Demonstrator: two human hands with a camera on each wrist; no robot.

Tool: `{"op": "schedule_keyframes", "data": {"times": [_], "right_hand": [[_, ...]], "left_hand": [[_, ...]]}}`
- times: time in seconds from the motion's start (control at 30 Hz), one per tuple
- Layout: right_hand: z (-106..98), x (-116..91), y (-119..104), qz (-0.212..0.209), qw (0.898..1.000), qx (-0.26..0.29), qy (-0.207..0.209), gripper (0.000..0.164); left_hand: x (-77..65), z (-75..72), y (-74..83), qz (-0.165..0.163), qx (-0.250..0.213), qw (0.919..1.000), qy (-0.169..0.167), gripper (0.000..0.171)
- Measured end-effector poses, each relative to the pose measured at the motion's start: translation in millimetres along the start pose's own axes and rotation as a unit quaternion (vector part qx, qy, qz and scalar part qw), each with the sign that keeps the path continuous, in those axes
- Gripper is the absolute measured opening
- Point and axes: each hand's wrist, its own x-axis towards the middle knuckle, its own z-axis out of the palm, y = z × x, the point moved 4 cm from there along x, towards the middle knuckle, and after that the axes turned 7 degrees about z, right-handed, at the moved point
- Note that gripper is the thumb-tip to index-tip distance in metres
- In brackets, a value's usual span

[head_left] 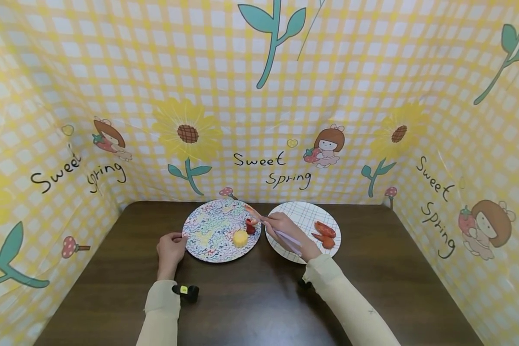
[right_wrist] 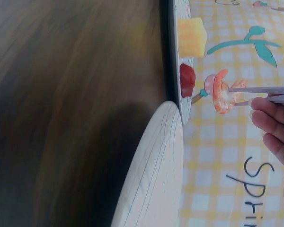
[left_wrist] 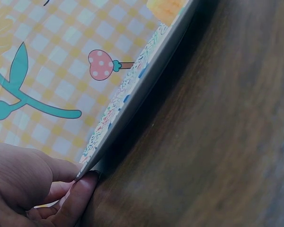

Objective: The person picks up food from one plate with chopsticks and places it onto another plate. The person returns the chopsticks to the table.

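My left hand (head_left: 171, 252) pinches the left rim of a round plate with a multicoloured squiggle pattern (head_left: 212, 238), thumb and fingers either side of the edge in the left wrist view. On that plate's right side sit a yellow ridged piece (head_left: 240, 239) and a small dark red piece (head_left: 251, 229). My right hand (head_left: 284, 225) holds a pair of pale purple chopsticks (right_wrist: 262, 90). Between their tips is a pink-orange shrimp (right_wrist: 222, 97), raised near the squiggle plate's right edge. The right forearm passes over a white grid-lined plate (head_left: 294, 211).
Two reddish-orange food pieces, one long (head_left: 325, 229) and one shorter (head_left: 327, 241), lie on the grid plate's right side. Both plates stand side by side at the back of a dark wooden table (head_left: 242, 302). A yellow checked cloth (head_left: 259, 110) hangs behind and at both sides.
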Motion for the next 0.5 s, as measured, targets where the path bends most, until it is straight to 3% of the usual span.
{"op": "schedule_keyframes", "data": {"times": [0.07,0.1,0.2,0.43,0.47,0.5], "right_hand": [[3.6,4.2,-1.5,-0.002,1.0,-0.009,0.0,0.034],[-6.4,8.8,-12.3,-0.001,0.996,-0.087,0.036,0.028],[0.2,15.3,-13.3,0.002,0.994,-0.105,0.028,0.019],[10.6,22.0,-22.2,0.005,0.998,-0.062,0.022,0.013],[14.4,21.2,-20.5,0.028,0.999,0.019,-0.014,0.017],[16.8,20.5,-20.0,0.029,0.999,0.024,-0.016,0.018]], "left_hand": [[0.0,-0.2,0.6,0.003,-0.001,1.0,0.001,0.031],[0.3,-0.2,0.6,0.003,-0.001,1.0,0.0,0.031],[0.4,-0.9,1.3,0.002,0.0,1.0,-0.001,0.031],[-0.2,-0.8,3.4,-0.002,-0.005,1.0,-0.004,0.032],[-0.5,-0.8,3.3,-0.002,-0.005,1.0,-0.004,0.032],[-0.7,-0.8,3.2,-0.003,-0.005,1.0,-0.004,0.032]]}}
